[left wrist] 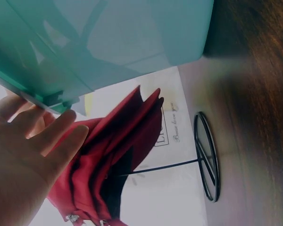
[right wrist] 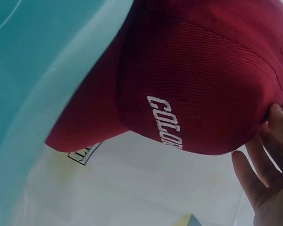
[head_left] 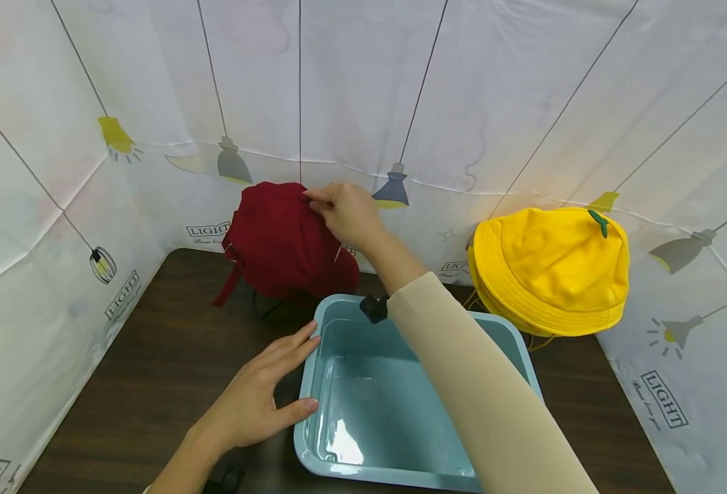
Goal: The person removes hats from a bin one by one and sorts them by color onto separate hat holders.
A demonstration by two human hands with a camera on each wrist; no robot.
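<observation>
Several nested red baseball caps (head_left: 279,237) sit on a thin black wire stand (left wrist: 207,157) at the back left. The outermost cap (right wrist: 203,80) has white embroidered letters on its front. My right hand (head_left: 352,214) pinches this cap at the top of its crown between thumb and fingers. The right forearm stretches across a light blue plastic basin (head_left: 394,384), whose inside shows bare bottom. On the basin's left side, my left hand (head_left: 253,392) rests with spread, straight fingers at the rim. In the left wrist view its fingertips (left wrist: 75,136) overlap the caps behind.
At the back right, yellow bucket hats (head_left: 548,267) with a green sprout sit beside the basin, cords hanging below. A white printed curtain (head_left: 351,82) stands close behind and along both sides of the dark wooden table (head_left: 153,357).
</observation>
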